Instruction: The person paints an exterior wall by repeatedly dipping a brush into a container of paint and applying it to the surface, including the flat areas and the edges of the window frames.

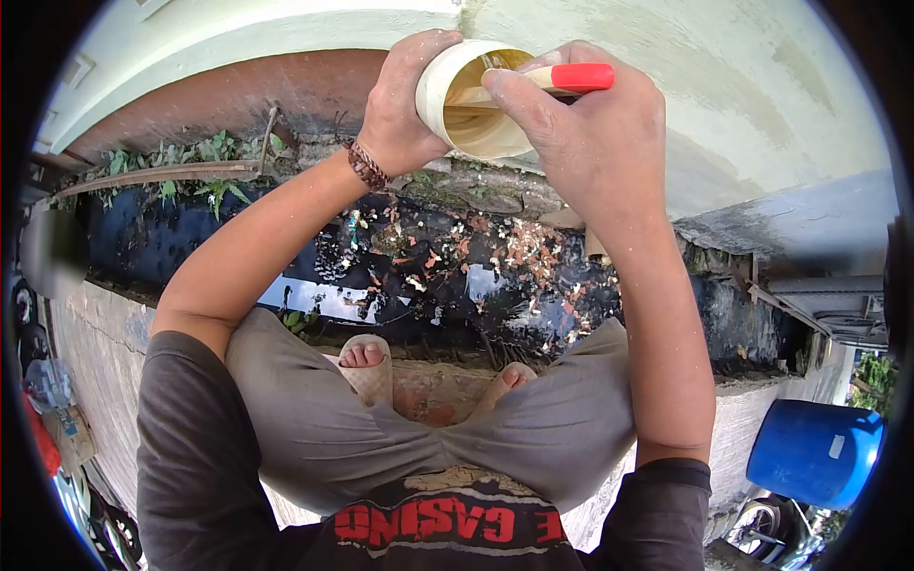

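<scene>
A cream-coloured, round container (433, 93) is tilted with its mouth towards me, and my left hand (405, 100) is wrapped round its left side. A woven bracelet is on that wrist. My right hand (600, 133) grips a brush (583, 77) with a red-tipped, pale handle, thumb on top and fingers behind. The brush's lower end reaches into the container, where its bristles are hard to make out. Inside, the wall looks yellowish and wet. Both hands are held high, close to the pale wall.
Below the hands runs a ditch of dark water (447, 257) with floating debris. A pale wall (743, 105) rises beyond it, with plants (214, 152) at its left foot. My sandalled feet rest on a brick ledge (433, 385). A blue barrel (814, 454) lies at the right.
</scene>
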Tool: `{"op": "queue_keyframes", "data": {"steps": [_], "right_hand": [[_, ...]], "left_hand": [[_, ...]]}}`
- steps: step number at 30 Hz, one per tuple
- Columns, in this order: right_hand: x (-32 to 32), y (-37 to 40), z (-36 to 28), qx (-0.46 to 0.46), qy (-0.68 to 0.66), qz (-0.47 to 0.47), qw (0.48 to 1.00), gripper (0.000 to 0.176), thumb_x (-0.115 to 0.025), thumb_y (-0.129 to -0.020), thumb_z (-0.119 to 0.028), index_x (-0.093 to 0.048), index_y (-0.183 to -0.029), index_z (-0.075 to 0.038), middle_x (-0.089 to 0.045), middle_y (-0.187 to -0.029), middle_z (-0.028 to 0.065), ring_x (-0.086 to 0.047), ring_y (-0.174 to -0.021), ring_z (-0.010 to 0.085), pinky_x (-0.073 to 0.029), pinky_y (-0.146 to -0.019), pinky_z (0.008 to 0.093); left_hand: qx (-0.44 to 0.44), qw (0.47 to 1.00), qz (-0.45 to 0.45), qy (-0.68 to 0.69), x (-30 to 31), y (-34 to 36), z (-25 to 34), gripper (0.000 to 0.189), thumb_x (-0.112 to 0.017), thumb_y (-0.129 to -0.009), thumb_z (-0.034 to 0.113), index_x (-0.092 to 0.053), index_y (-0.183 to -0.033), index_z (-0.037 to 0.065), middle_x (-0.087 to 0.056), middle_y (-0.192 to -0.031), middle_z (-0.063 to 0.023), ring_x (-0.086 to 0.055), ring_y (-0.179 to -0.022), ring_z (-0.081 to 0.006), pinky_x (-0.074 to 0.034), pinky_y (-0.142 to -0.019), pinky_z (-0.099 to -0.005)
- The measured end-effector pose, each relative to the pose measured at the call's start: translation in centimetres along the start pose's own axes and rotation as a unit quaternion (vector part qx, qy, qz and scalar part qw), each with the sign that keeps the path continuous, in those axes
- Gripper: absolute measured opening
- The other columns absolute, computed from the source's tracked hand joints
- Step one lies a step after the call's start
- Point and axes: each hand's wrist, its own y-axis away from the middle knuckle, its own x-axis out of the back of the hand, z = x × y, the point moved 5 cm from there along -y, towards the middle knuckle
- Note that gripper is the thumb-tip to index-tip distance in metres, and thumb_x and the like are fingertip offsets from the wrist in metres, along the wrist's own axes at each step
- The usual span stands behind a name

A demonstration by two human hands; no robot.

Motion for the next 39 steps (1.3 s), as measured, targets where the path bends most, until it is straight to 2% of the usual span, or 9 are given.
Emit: {"op": "queue_keyframes", "data": {"steps": [2, 3, 12, 14, 17, 26, 34, 36, 39], "right_hand": [[0.3, -0.1, 0.1, -0.05, -0.011, -0.042, 0.998, 0.031, -0.073, -0.07, -0.025, -0.064, -0.065, 0.004, -0.059, -0.056, 0.0189, -0.058, -0.049, 0.0298, -0.05, -0.055, 0.0355], [0.3, -0.2, 1.1, -0.101, 0.021, -0.09, 0.991, 0.03, -0.075, -0.078, -0.03, -0.07, -0.079, 0.0, -0.065, -0.065, 0.0046, -0.056, -0.05, 0.0091, -0.043, -0.047, 0.0245], [1.8, -0.1, 4.0, -0.274, -0.111, -0.113, 0.949, 0.026, -0.071, -0.082, -0.026, -0.068, -0.083, -0.001, -0.065, -0.067, 0.0079, -0.052, -0.047, 0.007, -0.033, -0.038, 0.0198], [2.5, -0.1, 5.2, -0.293, -0.156, -0.099, 0.938, 0.025, -0.069, -0.083, -0.026, -0.067, -0.084, 0.0, -0.065, -0.069, 0.0089, -0.052, -0.048, 0.0069, -0.032, -0.037, 0.0194], [2.2, 1.1, 9.3, -0.401, -0.299, -0.082, 0.862, 0.023, -0.067, -0.086, -0.022, -0.062, -0.094, -0.001, -0.067, -0.075, 0.0122, -0.055, -0.052, 0.0094, -0.037, -0.041, 0.0202], [1.7, 3.2, 16.7, -0.509, -0.372, 0.033, 0.776, 0.02, -0.065, -0.089, -0.025, -0.056, -0.092, -0.008, -0.065, -0.068, 0.0102, -0.049, -0.043, 0.0081, -0.034, -0.032, 0.0172], [-4.5, 12.9, 23.1, -0.492, -0.698, 0.18, 0.488, 0.039, -0.058, -0.097, -0.035, -0.057, -0.081, 0.0, -0.059, -0.064, 0.0065, -0.046, -0.041, 0.0057, -0.032, -0.03, 0.0146], [-6.4, 16.6, 24.4, -0.482, -0.718, 0.237, 0.442, 0.038, -0.057, -0.097, -0.036, -0.059, -0.085, -0.001, -0.061, -0.066, 0.0055, -0.049, -0.044, 0.0041, -0.036, -0.032, 0.0155], [-8.2, 21.9, 25.2, -0.48, -0.682, 0.314, 0.454, 0.038, -0.056, -0.098, -0.037, -0.059, -0.094, 0.001, -0.064, -0.074, 0.0089, -0.056, -0.054, 0.0094, -0.043, -0.04, 0.018]], "left_hand": [[0.019, 1.0, -0.009, 0.001, -0.1, 0.8, -0.3, 0.084, -0.09, -0.057, 0.018, -0.048, -0.13, 0.007, -0.057, -0.125, -0.0136, -0.055, -0.117, -0.0328, -0.046, -0.1, -0.0419], [0.024, 1.0, -0.02, -0.001, -0.3, 0.8, -0.6, 0.084, -0.09, -0.057, 0.018, -0.049, -0.13, 0.007, -0.057, -0.124, -0.0136, -0.056, -0.116, -0.0327, -0.047, -0.1, -0.0421], [0.142, 0.98, -0.133, 0.051, -1.6, 3.7, -2.2, 0.087, -0.087, -0.055, 0.015, -0.046, -0.132, 0.007, -0.056, -0.122, -0.0154, -0.055, -0.118, -0.0337, -0.046, -0.102, -0.0417], [0.143, 0.981, -0.128, 0.026, -1.8, 4.7, -2.9, 0.091, -0.09, -0.054, 0.017, -0.045, -0.132, 0.005, -0.06, -0.122, -0.0133, -0.062, -0.111, -0.0277, -0.05, -0.096, -0.0371], [0.23, 0.95, -0.186, 0.101, -3.1, 6.4, -3.9, 0.095, -0.091, -0.053, 0.02, -0.043, -0.134, 0.004, -0.06, -0.122, -0.0132, -0.061, -0.113, -0.0249, -0.048, -0.099, -0.0361], [0.286, 0.914, -0.193, 0.214, -7.9, 7.4, -4.8, 0.098, -0.092, -0.053, 0.021, -0.041, -0.134, 0.003, -0.059, -0.124, -0.013, -0.059, -0.115, -0.0234, -0.047, -0.101, -0.0362], [0.316, 0.904, -0.165, 0.236, -12.2, 12.3, -5.9, 0.095, -0.091, -0.054, 0.022, -0.041, -0.132, 0.002, -0.06, -0.119, -0.0161, -0.062, -0.111, -0.0263, -0.049, -0.096, -0.037], [0.324, 0.895, -0.195, 0.237, -12.3, 13.9, -6.1, 0.094, -0.09, -0.054, 0.02, -0.04, -0.132, 0.002, -0.061, -0.119, -0.0154, -0.062, -0.111, -0.0254, -0.049, -0.096, -0.0368], [0.337, 0.897, -0.2, 0.204, -11.3, 16.1, -7.0, 0.092, -0.091, -0.055, 0.017, -0.041, -0.131, 0.002, -0.062, -0.118, -0.0129, -0.062, -0.11, -0.0232, -0.05, -0.095, -0.0362]]}}
